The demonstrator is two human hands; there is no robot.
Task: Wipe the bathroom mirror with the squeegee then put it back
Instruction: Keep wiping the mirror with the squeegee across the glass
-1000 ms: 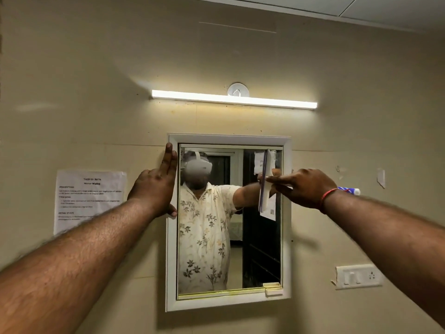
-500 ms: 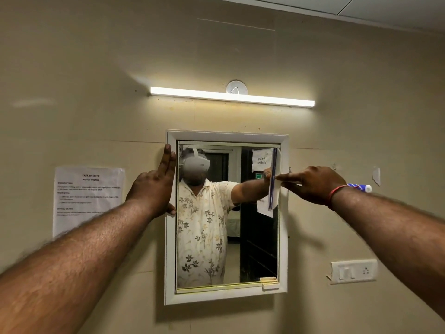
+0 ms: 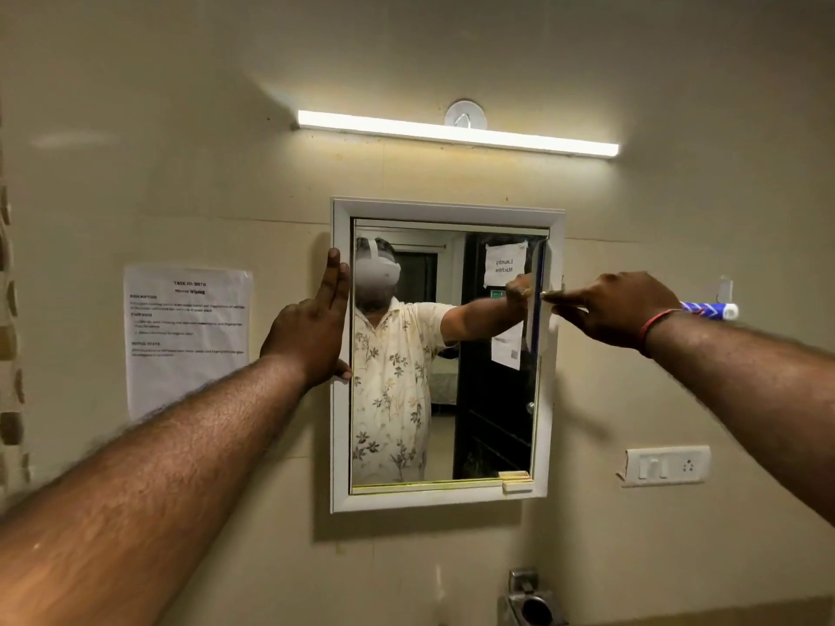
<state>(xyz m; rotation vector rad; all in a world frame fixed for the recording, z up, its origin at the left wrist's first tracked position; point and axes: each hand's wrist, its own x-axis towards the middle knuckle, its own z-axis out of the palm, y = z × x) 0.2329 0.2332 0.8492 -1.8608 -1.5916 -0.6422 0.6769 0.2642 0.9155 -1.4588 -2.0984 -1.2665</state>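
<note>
A white-framed mirror (image 3: 479,426) hangs on the beige wall. My right hand (image 3: 614,309) grips the squeegee (image 3: 537,305), whose blade stands upright against the glass at the mirror's upper right edge. The blue and white handle end (image 3: 711,310) sticks out behind my wrist. My left hand (image 3: 311,327) lies flat with fingers up against the mirror's left frame, holding nothing. The glass reflects a person in a floral shirt.
A tube light (image 3: 456,133) glows above the mirror. A printed paper sheet (image 3: 187,341) is stuck to the wall on the left. A white switch plate (image 3: 664,465) sits lower right, a small wall hook (image 3: 724,289) upper right, and a metal fixture (image 3: 533,600) below.
My right hand has drawn the squeegee rightward across the glass to the mirror's right edge. My left hand stays on the left frame. The view has tilted slightly downward.
</note>
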